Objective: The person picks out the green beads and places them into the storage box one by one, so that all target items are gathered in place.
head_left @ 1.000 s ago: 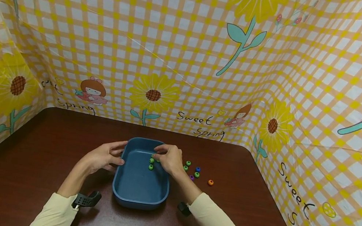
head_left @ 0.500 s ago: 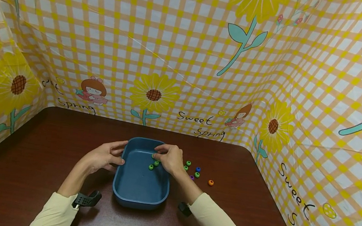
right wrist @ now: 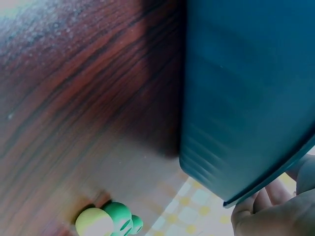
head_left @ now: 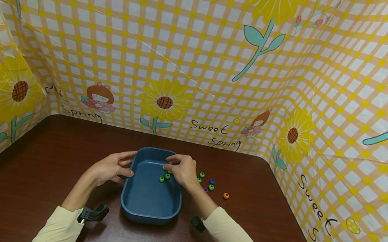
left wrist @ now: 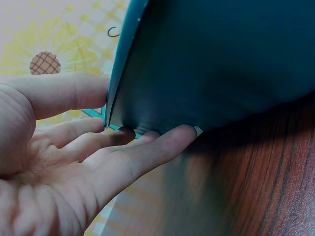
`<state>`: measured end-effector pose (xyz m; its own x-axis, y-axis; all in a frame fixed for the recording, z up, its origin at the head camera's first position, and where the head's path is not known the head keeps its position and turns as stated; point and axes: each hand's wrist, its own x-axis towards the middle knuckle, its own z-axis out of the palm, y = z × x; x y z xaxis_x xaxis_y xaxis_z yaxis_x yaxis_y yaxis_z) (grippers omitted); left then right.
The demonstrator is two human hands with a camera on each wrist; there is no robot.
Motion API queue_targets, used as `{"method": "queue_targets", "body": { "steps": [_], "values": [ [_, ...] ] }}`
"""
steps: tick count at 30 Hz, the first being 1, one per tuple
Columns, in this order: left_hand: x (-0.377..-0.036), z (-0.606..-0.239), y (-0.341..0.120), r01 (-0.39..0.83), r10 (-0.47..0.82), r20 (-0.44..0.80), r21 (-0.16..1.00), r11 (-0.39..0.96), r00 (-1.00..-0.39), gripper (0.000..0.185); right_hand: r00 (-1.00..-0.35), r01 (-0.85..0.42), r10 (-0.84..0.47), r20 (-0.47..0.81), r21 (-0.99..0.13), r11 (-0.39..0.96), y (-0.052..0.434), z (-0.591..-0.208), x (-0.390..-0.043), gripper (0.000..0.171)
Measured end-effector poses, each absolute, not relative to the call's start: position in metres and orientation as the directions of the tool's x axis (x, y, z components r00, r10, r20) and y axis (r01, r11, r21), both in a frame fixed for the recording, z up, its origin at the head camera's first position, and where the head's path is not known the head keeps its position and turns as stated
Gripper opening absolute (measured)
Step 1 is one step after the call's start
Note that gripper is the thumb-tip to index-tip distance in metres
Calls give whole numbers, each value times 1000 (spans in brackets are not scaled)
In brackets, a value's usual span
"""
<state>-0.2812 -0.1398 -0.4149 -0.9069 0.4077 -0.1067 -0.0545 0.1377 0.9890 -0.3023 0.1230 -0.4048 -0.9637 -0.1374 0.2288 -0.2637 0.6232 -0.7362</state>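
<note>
Blue plastic tray (head_left: 149, 207), rounded corners, green ring beads (head_left: 162, 179) inside.

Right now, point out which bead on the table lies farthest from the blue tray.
The orange bead. It sits alone at the right end of the loose beads, beyond the blue bead and green ones, farthest from the blue tray.

The checked wall cloth (head_left: 200, 58) reads "Sweet Spring" in script, repeated along its lower edge.
</note>
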Motion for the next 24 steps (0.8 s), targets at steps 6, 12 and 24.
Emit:
{"method": "queue_targets", "body": {
  "steps": [6, 12, 24],
  "values": [
    [-281, -416, -140, -54, 412, -104, 990, 129, -905, 80, -964, -255, -93, 250, -763, 594, 129, -403, -300, 16],
    [-281, -415, -140, -52, 410, -106, 989, 141, -906, 80, -965, -247, -79, 251, -757, 605, 144, -398, -296, 16],
    [-281, -413, -140, -60, 407, -115, 988, 146, -906, 80, -976, -199, -66, 205, -742, 641, 179, -387, -284, 18]
  ]
}}
